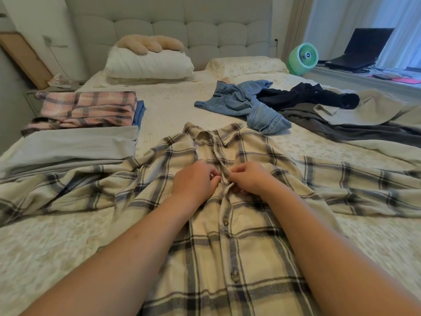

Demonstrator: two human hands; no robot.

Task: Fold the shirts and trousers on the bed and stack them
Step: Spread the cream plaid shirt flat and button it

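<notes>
Both hands, left (193, 181) and right (247, 180), have fingers pinching the shirt (227, 236) placket at 12 o'clock: align button to hole, keep fabric flat before folding.

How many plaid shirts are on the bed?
2. A cream plaid shirt lies spread out in front, both hands at its buttons; a pink plaid shirt sits folded at the left. Others may be hidden in the far pile.
</notes>
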